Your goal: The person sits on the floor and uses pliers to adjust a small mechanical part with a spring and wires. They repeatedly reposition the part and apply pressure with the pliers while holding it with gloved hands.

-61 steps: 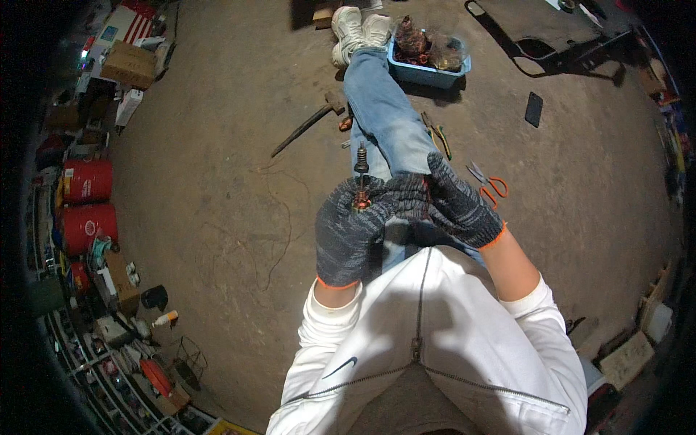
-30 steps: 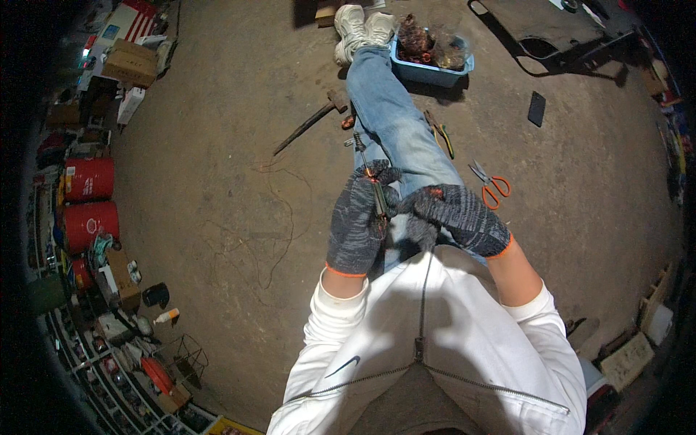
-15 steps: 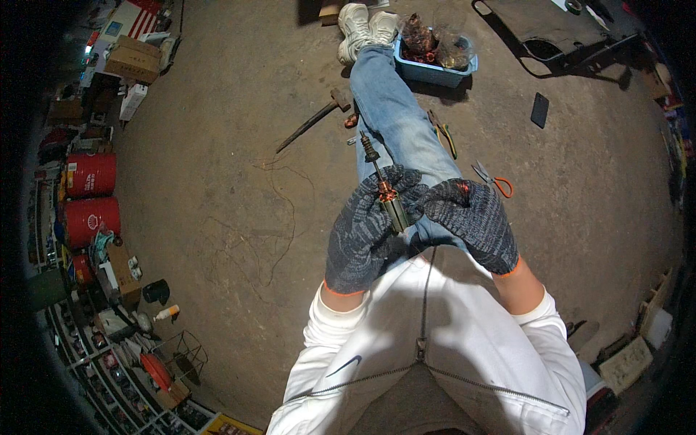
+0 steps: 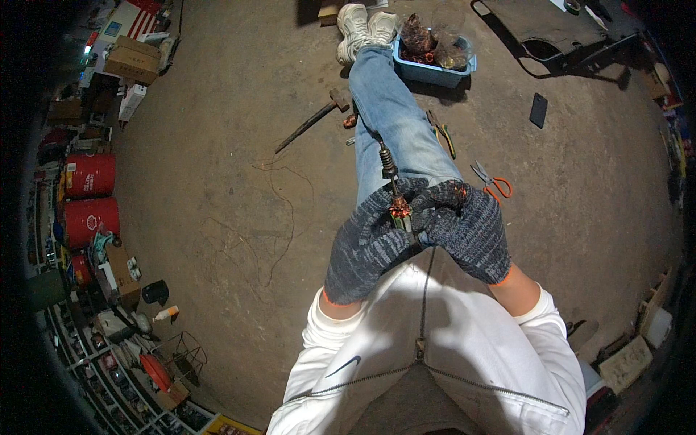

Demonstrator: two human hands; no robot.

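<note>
My left hand (image 4: 362,246), in a dark grey knit glove, is wrapped round a motor armature (image 4: 400,210) above my lap. The armature's shaft, with a coiled, screw-like part, points away from me, and copper windings show between the fingers. Close beside it, my gloved right hand (image 4: 470,230) has its fingers curled in next to the armature's near end. An orange-copper glint shows at those fingers; what they pinch is hidden. Scissors with orange handles (image 4: 500,183) lie on the floor just beyond the right hand.
By my outstretched legs lie a hammer (image 4: 313,125), pliers (image 4: 441,135) and a phone (image 4: 538,110). A blue bin (image 4: 435,73) holds copper scraps and plastic bags near my shoes. Thin wire (image 4: 291,210) straggles over the floor on the left. Red drums (image 4: 91,221) stand far left.
The armature has tilted more upright and come slightly nearer and to the right. Both hands have shifted a little, with the right moving inward and staying close to the left.
</note>
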